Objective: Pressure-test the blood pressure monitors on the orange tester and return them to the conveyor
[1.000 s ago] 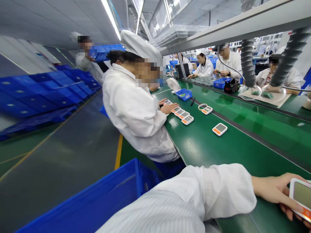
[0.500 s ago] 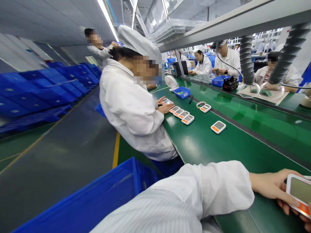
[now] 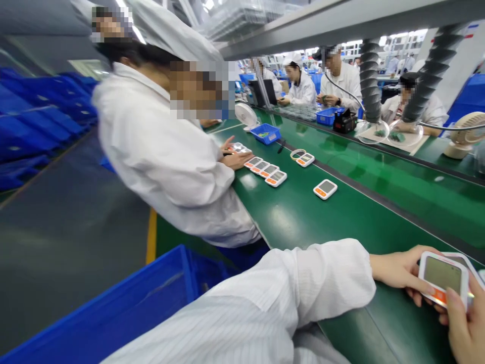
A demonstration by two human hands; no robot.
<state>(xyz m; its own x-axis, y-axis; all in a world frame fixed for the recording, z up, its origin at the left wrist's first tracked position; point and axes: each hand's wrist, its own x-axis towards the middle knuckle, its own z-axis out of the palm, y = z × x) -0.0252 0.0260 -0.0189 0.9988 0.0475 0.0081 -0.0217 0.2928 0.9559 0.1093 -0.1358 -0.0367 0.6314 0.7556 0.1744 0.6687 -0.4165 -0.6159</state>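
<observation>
At the lower right, my left hand grips a white device with a grey screen and orange buttons. The thumb lies along its lower left edge. My right hand holds the same device from the right, its thumb over the orange buttons. A second white device shows partly behind the first one. On the green table lies a single similar device, with another device beside a ring of tape further back.
On the left a person in white leans over the table, hands at a row of devices. A blue bin stands below the table edge. A small blue tray and a fan are farther back.
The view has swung to the right, so the table and the person have shifted left. My right hand now shows much more, with its thumb on the device's front.
</observation>
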